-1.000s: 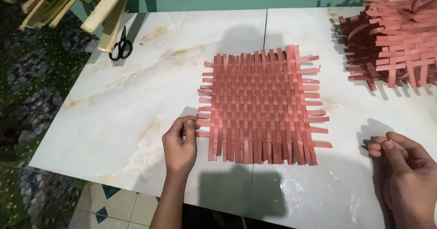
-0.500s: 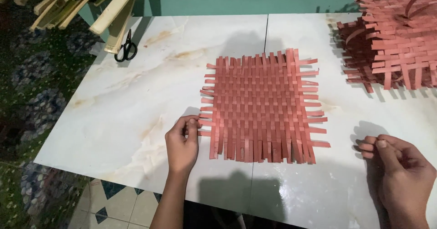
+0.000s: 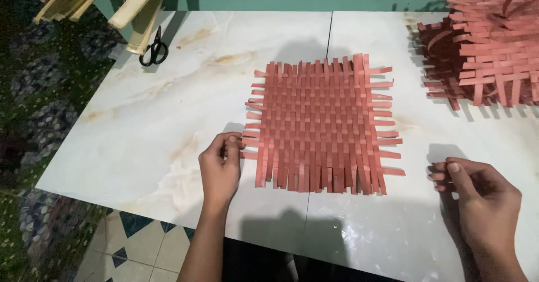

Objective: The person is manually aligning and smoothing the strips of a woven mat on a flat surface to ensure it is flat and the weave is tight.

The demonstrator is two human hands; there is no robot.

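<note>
1. The white marble worktop (image 3: 168, 125) stands over a tiled floor (image 3: 135, 248).
2. A pile of woven red mats (image 3: 488, 52) sits far right.
3. One red woven mat (image 3: 320, 125) lies in the middle.
4. The left hand (image 3: 220, 167) fingers pinch its left edge strips.
5. The right hand (image 3: 477, 200) rests apart, fingers curled closed, holding nothing I can see.
6. Black scissors (image 3: 154, 49) lie far left.

Red woven strip mat (image 3: 320, 125) lies flat mid-tabletop, on the white marble-look tabletop (image 3: 168, 108). Left hand (image 3: 220, 167) at the mat's near-left edge, fingertips touching the strip ends. Right hand (image 3: 477, 198) right of the mat, near the front edge, apart from it. Pile of red woven strip mats (image 3: 488, 46) at far right, behind the right hand. Black-handled scissors (image 3: 154, 49) at far left. Pale wooden slats (image 3: 112, 1) behind the scissors, overhanging the far-left corner.
</note>
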